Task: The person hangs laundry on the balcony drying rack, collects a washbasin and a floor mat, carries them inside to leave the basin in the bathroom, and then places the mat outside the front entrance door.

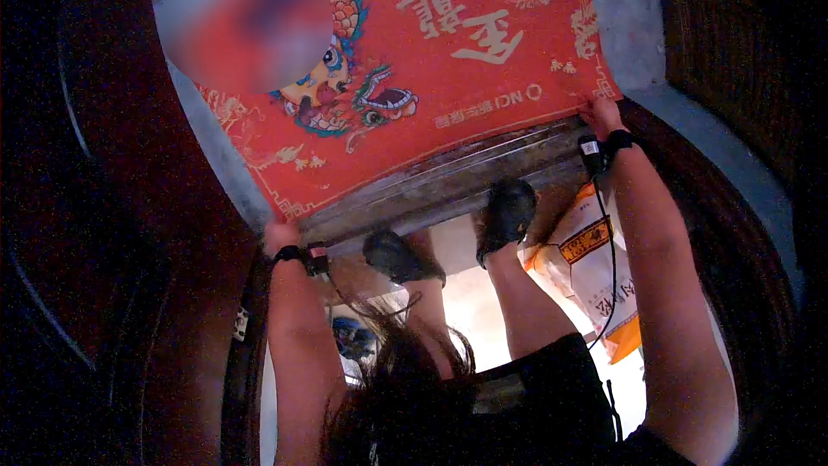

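Observation:
A red doormat [483, 43] with a colourful dragon head and pale Chinese characters spreads out in front of me, its print upside down from my side. At its near left corner, my left hand [280, 234] is closed on the edge. My right hand [602, 112] grips the near right corner, a little higher in view. Between the two hands the near edge runs slanted just beyond the door sill. Both wrists wear black bands with small devices. A blurred round patch hides the mat's upper left part.
A worn door sill [440, 168] lies between the mat and my feet in black shoes [509, 211]. To the right stands a white and orange printed bag [595, 267]. Dark wooden door panels [155, 233] flank both sides, with grey floor [630, 17] around the mat.

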Demonstrator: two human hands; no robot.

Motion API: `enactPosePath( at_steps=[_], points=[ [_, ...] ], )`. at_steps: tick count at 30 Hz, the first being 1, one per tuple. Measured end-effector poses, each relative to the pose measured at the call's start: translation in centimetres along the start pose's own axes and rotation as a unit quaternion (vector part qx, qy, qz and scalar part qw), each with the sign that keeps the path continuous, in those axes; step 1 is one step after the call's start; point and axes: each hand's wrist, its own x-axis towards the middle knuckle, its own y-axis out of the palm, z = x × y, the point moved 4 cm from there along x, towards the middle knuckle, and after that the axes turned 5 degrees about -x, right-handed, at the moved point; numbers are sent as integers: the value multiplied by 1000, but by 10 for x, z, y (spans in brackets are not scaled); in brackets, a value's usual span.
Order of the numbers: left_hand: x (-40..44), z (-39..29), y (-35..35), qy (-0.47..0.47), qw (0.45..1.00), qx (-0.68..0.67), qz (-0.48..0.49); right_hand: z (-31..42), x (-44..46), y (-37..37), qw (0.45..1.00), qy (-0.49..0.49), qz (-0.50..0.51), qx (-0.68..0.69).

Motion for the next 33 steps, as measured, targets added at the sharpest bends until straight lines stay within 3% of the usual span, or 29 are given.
enactPosePath(
  at_steps=[1, 3, 4, 6, 9, 12, 13, 15, 18, 19, 20, 23, 27, 28, 30, 31, 33],
  points=[
    [1, -2, -3, 1, 1000, -1, 0, -1, -1, 0, 990, 74, 22, 117],
    [-1, -14, -15, 40, 988, 128, 70, 7, -4, -12, 961, 146, 42, 229],
    [-5, -24, -25, 43, 988, 128, 69, 52, -9, -51, 943, 202, 56, 259],
    [-12, -38, -33, 14, 993, 87, 83, 70, -14, -68, 920, 259, 68, 287],
    [-5, -29, -30, 4, 996, 60, 72, 71, -8, -52, 958, 104, 42, 263],
    [-12, -23, -22, -40, 999, -16, -9, 59, -8, -40, 960, 164, 136, 183],
    [-10, -17, -17, -41, 999, -14, -8, 56, -9, -36, 962, 124, 146, 194],
    [3, -9, -10, 6, 994, 108, -32, 55, -11, -29, 962, 82, 157, 207],
    [7, -15, -26, -4, 996, 86, -11, 107, -14, -67, 947, 151, 137, 247],
    [8, -17, -30, -3, 996, 87, -16, 141, -19, -100, 825, 289, 57, 482],
    [9, -18, -30, -7, 992, 127, -28, 156, -25, -113, 625, 400, -28, 670],
    [28, 2, -6, 32, 984, 172, -16, 117, -25, -84, 614, 409, -3, 675],
    [4, -33, -26, 78, 971, 227, 10, 126, -28, -88, 609, 423, -8, 670],
    [6, -26, -19, 79, 971, 225, 12, 127, -25, -87, 645, 382, 6, 662],
    [11, -14, -9, 89, 991, 87, -39, 102, -25, -70, 681, 343, 14, 646],
    [5, -22, -11, 91, 992, 85, -36, 69, -21, -43, 837, 259, 29, 481],
    [-12, -34, -23, 17, 999, 27, -24, 31, -12, -8, 944, 158, 45, 286]
  ],
)
